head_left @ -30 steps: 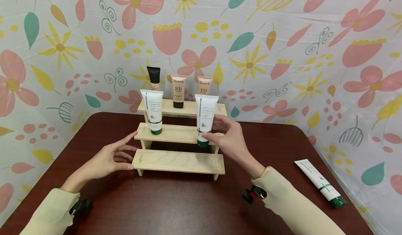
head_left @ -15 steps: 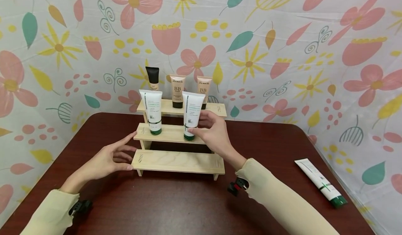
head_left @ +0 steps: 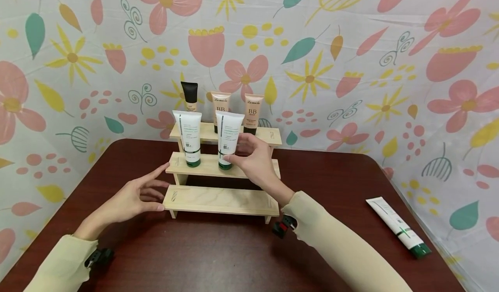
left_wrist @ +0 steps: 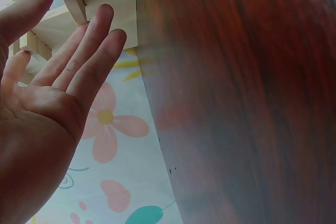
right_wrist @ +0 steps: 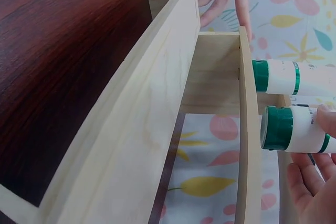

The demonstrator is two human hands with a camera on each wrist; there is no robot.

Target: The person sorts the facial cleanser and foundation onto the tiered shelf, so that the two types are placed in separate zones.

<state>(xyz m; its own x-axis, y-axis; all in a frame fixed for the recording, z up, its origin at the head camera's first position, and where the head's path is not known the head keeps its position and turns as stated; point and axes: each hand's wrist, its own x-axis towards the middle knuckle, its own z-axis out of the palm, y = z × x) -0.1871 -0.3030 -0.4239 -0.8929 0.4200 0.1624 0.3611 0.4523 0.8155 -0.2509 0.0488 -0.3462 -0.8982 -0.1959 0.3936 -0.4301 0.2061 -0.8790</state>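
Note:
A white tube with a green cap (head_left: 230, 131) is pinched between the thumb and fingers of my right hand (head_left: 255, 160). It is upright, cap down, over the middle step of a three-step wooden stand (head_left: 222, 199). In the right wrist view its green cap (right_wrist: 278, 128) is close to that step's edge; contact cannot be told. A matching white tube (head_left: 189, 134) stands on the same step to the left. My left hand (head_left: 126, 199) rests at the stand's left side, fingers extended, index fingertip at the middle step and thumb at the bottom step. Its palm (left_wrist: 39, 114) holds nothing.
On the top step stand two beige BB cream tubes, the right one (head_left: 253, 110) and the middle one (head_left: 221, 100), plus a black-topped tube (head_left: 189, 93). Another white tube (head_left: 397, 227) lies at the right of the dark table (head_left: 218, 257). A floral cloth (head_left: 351, 45) hangs behind.
My right hand has carried the white tube leftward along the middle step, closer to the matching tube and now in front of the middle BB cream. My left hand stays in place.

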